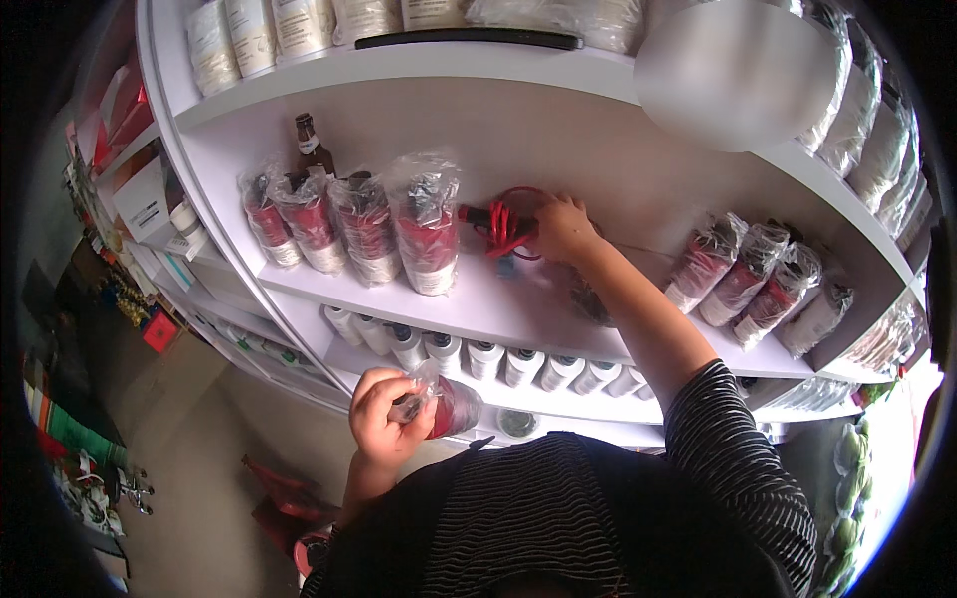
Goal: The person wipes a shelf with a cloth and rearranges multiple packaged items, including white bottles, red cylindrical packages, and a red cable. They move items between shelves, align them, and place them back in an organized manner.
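My left hand (389, 415) grips the gathered top of a plastic-wrapped red bottle (456, 407), which tilts sideways in front of the shelves. On the middle shelf (516, 303), my right hand (568, 228) is closed around one end of a bundle of red cord (507, 228) with a dark handle-like part; the fingertips are hidden. Left of the bundle stand several wrapped red-and-white bottles (426, 247). A brown glass bottle (314, 149) rises behind them. Under my right forearm lies a dark round object (591, 299), partly covered.
More wrapped bottles (774, 291) stand at the shelf's right end. White pump bottles (486, 359) line the shelf below. Wrapped white packs (299, 26) and a black bar (467, 39) sit above. A glass jar (517, 422) is low down. Red bags (288, 489) lie on the floor.
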Available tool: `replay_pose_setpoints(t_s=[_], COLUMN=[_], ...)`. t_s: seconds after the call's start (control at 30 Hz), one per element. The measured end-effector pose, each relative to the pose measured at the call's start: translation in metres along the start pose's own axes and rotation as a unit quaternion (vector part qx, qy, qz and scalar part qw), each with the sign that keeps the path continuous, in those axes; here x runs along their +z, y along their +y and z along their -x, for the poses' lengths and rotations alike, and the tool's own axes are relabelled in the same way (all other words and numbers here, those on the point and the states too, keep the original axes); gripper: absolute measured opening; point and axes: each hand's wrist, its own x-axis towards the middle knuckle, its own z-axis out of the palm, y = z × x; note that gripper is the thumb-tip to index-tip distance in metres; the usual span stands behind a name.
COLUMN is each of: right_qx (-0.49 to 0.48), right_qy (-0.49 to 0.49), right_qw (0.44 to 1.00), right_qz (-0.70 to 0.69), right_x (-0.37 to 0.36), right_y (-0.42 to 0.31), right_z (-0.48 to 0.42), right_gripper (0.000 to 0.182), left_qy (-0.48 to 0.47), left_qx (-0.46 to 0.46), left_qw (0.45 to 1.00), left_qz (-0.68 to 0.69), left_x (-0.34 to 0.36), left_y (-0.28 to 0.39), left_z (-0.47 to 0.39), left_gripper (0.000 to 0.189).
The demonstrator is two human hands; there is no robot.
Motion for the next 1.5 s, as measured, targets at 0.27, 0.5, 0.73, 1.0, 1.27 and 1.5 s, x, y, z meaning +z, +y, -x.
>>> replay_pose_setpoints(t_s=[0.27,0.5,0.73,1.0,1.27,1.5], right_qx=[0.019,-0.034,-0.106,-0.205,-0.225,-0.194], right_qy=[-0.071,-0.086,-0.063,-0.08,-0.07,-0.117], right_qw=[0.996,0.996,0.987,0.975,0.97,0.97], right_qz=[0.05,0.013,0.103,0.03,-0.064,-0.091], right_x=[0.006,0.0,-0.031,-0.015,0.0,0.006], right_y=[0.0,0.006,-0.02,-0.021,-0.012,0.011], right_z=[0.008,0.006,0.02,-0.024,-0.046,-0.053], right_gripper=[0.062,0.069,0.103,0.108,0.1,0.102], left_qy=[-0.004,-0.003,0.007,0.001,0.004,0.003], left_qx=[-0.005,-0.012,-0.023,-0.044,-0.043,-0.046], left_qw=[1.0,1.0,1.0,0.998,0.997,0.996], left_qz=[0.027,0.011,-0.013,-0.041,-0.062,-0.075], left_x=[0.022,0.033,0.033,0.022,0.016,0.016], left_y=[0.021,0.035,0.048,0.057,0.063,0.063], left_z=[0.0,0.008,0.014,0.023,0.03,0.031], left_gripper=[0.029,0.029,0.027,0.028,0.027,0.026])
